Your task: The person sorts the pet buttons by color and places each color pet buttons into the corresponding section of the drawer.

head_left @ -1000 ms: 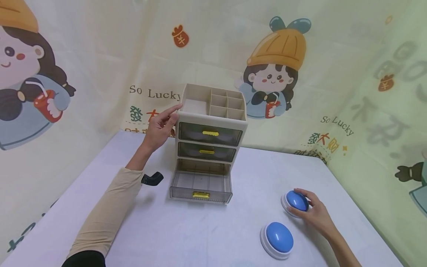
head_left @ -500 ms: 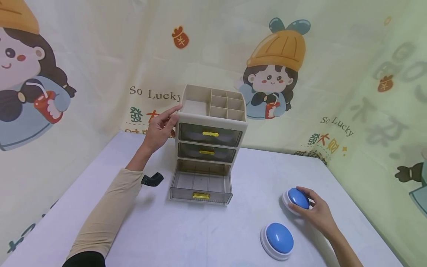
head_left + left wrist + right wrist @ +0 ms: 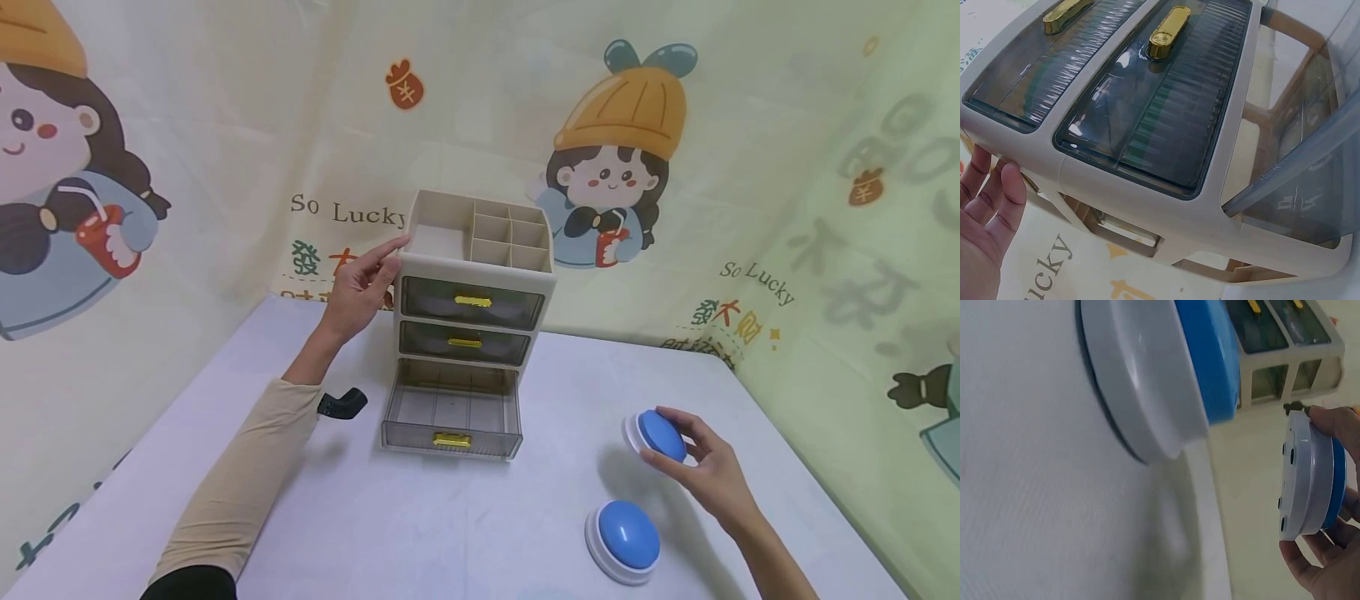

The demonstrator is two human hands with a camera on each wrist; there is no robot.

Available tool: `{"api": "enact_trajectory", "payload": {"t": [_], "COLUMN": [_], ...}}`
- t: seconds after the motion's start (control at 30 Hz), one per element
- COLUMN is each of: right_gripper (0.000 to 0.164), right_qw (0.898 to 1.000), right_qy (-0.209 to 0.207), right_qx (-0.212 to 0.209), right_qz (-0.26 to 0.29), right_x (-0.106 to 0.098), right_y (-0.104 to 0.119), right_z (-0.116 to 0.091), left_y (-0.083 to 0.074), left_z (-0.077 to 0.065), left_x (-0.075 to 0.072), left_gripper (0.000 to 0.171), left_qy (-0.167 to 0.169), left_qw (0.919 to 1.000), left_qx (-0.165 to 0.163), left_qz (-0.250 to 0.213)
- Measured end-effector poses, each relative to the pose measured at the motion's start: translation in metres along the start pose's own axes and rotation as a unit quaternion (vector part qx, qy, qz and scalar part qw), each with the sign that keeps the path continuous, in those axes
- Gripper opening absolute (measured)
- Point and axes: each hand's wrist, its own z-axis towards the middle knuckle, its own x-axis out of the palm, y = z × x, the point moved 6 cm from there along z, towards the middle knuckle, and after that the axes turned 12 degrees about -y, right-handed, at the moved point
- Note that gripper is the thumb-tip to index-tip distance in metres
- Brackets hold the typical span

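My right hand (image 3: pixel 711 471) grips a blue push button light (image 3: pixel 660 437) with a white base, held tilted above the table with its shadow below. The right wrist view shows its white underside (image 3: pixel 1294 481) with small dark holes, thumb and fingers round the edge. A matching blue and white button light (image 3: pixel 628 535) sits on the table nearer me. My left hand (image 3: pixel 357 287) rests its fingertips against the upper left side of a beige drawer organizer (image 3: pixel 474 265). The organizer's bottom drawer (image 3: pixel 452 414) is pulled out and holds nothing; the two upper drawers are closed, with gold handles.
A black angled piece (image 3: pixel 343 403) shows beside my left forearm. The organizer's top has one large and several small compartments (image 3: pixel 510 233). A white cloth covers the table (image 3: pixel 420 525), and a printed curtain (image 3: pixel 480 125) hangs behind and at the sides.
My right hand has lifted the farther button light off the table, tilted it and moved it slightly up and left. My left hand and the organizer stay put.
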Motion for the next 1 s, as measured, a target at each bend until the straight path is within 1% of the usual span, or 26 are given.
{"api": "enact_trajectory", "payload": {"t": [0.07,0.17,0.27,0.4,0.57,0.73,0.9,1.0], "right_gripper": [0.064,0.065,0.067,0.071,0.073,0.075,0.077,0.077], "right_qw": [1.0,1.0,0.997,0.993,0.99,0.989,0.987,0.986], "right_qy": [0.003,0.008,0.011,0.003,-0.002,0.004,0.021,0.036], "right_qx": [-0.008,-0.025,-0.057,-0.099,-0.125,-0.142,-0.159,-0.158], "right_qz": [0.001,-0.012,-0.043,-0.071,-0.066,-0.05,-0.028,-0.026], "right_x": [0.001,0.004,0.006,0.009,0.011,0.015,0.022,0.026], "right_y": [0.007,0.015,0.02,0.024,0.03,0.044,0.061,0.07], "right_z": [-0.002,-0.004,-0.007,-0.009,-0.01,-0.014,-0.021,-0.027], "left_y": [0.0,0.0,0.0,0.0,0.0,0.001,0.002,0.001], "left_z": [0.0,0.0,0.0,0.0,0.0,0.0,0.0,0.0], "left_x": [0.0,0.0,0.0,0.0,-0.001,-0.001,-0.001,0.0], "left_gripper": [0.039,0.039,0.039,0.039,0.039,0.039,0.039,0.04], "left_qy": [0.0,-0.001,-0.001,0.0,-0.001,-0.003,-0.003,-0.002], "left_qw": [1.0,1.0,1.0,1.0,1.0,1.0,1.0,1.0], "left_qx": [0.0,0.0,0.0,0.0,0.001,0.003,0.004,0.004], "left_qz": [0.0,-0.001,-0.001,-0.003,0.0,0.001,0.003,0.002]}}
